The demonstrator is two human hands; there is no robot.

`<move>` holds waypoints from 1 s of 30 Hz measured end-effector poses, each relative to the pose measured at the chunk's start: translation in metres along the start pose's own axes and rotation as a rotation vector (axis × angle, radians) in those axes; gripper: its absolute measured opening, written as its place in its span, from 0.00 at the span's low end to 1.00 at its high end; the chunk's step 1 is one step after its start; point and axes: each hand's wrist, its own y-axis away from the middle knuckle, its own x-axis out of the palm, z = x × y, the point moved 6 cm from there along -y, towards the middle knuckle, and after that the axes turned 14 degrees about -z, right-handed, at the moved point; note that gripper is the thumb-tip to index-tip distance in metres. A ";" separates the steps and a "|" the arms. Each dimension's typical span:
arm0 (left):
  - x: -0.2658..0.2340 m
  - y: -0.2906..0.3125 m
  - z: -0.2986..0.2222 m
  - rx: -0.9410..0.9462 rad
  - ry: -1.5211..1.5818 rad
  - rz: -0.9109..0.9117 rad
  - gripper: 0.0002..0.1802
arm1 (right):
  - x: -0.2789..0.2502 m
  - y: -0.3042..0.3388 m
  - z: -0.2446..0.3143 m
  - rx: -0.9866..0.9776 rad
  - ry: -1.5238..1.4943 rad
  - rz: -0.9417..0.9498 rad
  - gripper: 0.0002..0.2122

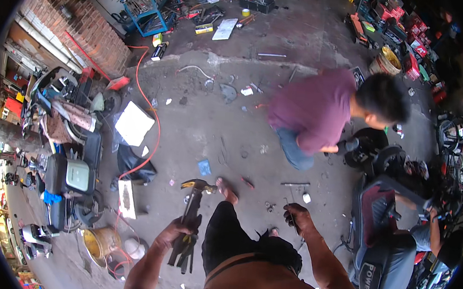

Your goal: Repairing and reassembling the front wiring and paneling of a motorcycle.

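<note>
- A claw hammer with a yellow and black head (196, 186) and a bundle of dark hand tools (184, 249) were held together in the left hand (173, 231), with the fingers wrapped tight around the handles.
- The hammer head was pointed up and away from the body, above the grey concrete floor (201, 120), and the other tools hung down below the fist.
- A thin dark tool (290, 210) was pinched in the right hand (299, 218), with the fingers curled close around it.
- The right hand was kept well apart from the left hand, with the person's dark shorts (224, 236) and bare foot (227, 190) between them.
- A small metal rod (295, 184) was seen lying on the floor near the right hand.
- A second person in a purple shirt (313, 107) was seen crouched beside a black motorbike (384, 211), farther away.
- An orange hose (154, 122) was laid in a curve across the floor on the left.
</note>
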 end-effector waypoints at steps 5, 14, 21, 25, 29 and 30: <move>-0.002 -0.102 -0.108 0.003 -0.075 0.046 0.26 | 0.089 -0.043 0.075 0.039 -0.099 -0.032 0.11; 0.017 -0.302 -0.215 -0.007 -0.030 0.005 0.20 | 0.204 -0.163 0.163 0.061 -0.158 -0.017 0.12; 0.058 -0.512 -0.250 0.071 -0.154 -0.020 0.14 | 0.244 -0.333 0.182 0.024 -0.257 -0.126 0.13; 0.080 -0.642 -0.274 0.094 -0.193 -0.154 0.17 | 0.255 -0.382 0.196 0.054 -0.177 -0.183 0.13; 0.119 -0.762 -0.279 0.036 -0.066 -0.138 0.18 | 0.240 -0.412 0.205 -0.001 0.100 -0.219 0.10; 0.122 -0.788 -0.284 0.094 -0.038 -0.136 0.19 | 0.241 -0.417 0.203 0.017 0.117 -0.202 0.11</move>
